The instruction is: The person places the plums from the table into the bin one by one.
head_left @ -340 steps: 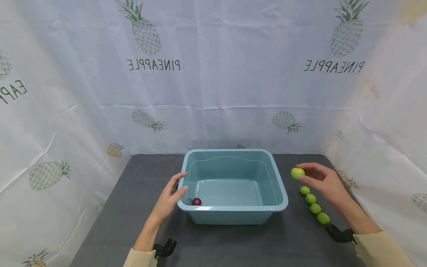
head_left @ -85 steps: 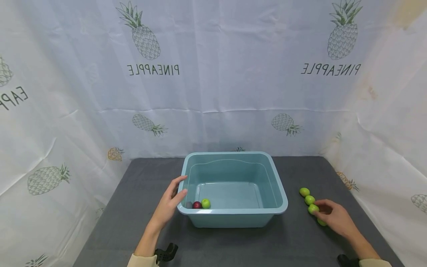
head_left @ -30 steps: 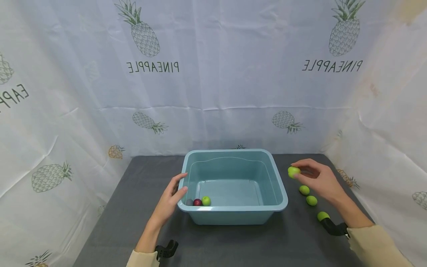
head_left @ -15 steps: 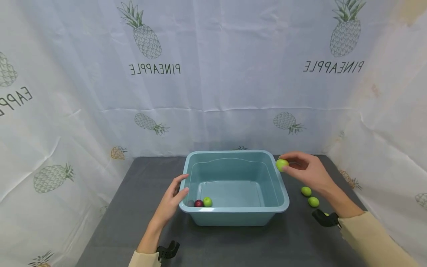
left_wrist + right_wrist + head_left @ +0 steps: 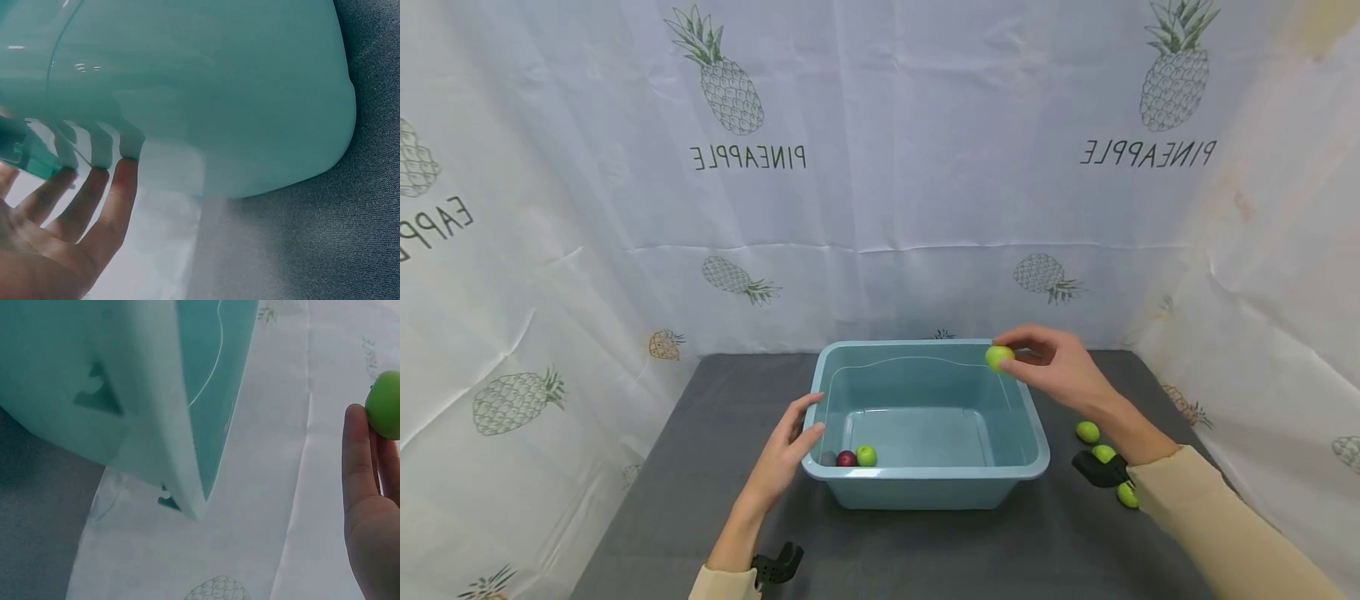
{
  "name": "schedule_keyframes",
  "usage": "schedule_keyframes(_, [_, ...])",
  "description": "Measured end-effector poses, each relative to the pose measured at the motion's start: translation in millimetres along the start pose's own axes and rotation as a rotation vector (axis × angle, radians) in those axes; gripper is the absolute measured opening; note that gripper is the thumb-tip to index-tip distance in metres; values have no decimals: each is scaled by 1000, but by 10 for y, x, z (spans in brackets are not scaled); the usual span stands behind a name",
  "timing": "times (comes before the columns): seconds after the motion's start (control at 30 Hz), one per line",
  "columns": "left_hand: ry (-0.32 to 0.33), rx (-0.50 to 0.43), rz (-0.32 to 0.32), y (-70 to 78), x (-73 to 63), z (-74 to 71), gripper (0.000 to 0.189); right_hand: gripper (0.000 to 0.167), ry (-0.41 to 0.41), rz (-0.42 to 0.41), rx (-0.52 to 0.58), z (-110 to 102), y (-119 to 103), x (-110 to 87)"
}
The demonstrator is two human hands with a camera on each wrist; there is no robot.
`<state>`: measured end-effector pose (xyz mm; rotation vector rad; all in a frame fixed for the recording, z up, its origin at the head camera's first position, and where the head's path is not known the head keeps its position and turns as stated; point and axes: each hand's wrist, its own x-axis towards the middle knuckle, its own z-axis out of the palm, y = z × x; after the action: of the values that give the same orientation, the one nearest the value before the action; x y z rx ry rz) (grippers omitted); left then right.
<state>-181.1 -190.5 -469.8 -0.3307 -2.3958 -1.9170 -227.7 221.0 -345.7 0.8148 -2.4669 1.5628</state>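
Note:
My right hand (image 5: pixel 1052 367) pinches a green lime (image 5: pixel 999 358) between thumb and fingertips, above the right back part of the pale blue plastic tub (image 5: pixel 925 473). In the right wrist view the lime (image 5: pixel 386 405) sits at the fingertips, partly cut off by the frame edge. At the tub's left rim my left hand (image 5: pixel 782 446) holds on, thumb over the edge; in the left wrist view its fingers (image 5: pixel 119 200) touch the outer wall. Along the tub's near left inside lie a grey ball (image 5: pixel 827 458), a dark red ball (image 5: pixel 846 458) and a green lime (image 5: pixel 866 455).
Right of the tub, three limes lie in a slanting row: a far lime (image 5: pixel 1087 432), a middle lime (image 5: pixel 1103 453) partly behind the wrist camera, and a near lime (image 5: pixel 1127 496). The dark grey table (image 5: pixel 715 417) meets a white pineapple-print curtain (image 5: pixel 910 192) behind and at both sides.
Earlier a lime came to lie in the tub beside the red ball. My right hand then took another lime from the row and carried it left over the tub; my left hand stays put.

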Motion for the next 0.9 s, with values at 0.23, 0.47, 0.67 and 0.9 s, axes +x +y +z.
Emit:
schedule_keyframes(0.23, [2,6,15,5,5,3,48,30,-54,-6,21,119,-54,182])
schedule_keyframes(0.47, [-17,6,58,1,-10,-7,49,32,-95,17,53,245,-138,367])
schedule_keyframes(0.67, [-15,6,49,-2,-15,-6,48,32,-101,32,50,342,-214,534])
schedule_keyframes(0.9, [-15,8,54,9,-11,-8,48,33,-124,33,55,493,-214,725])
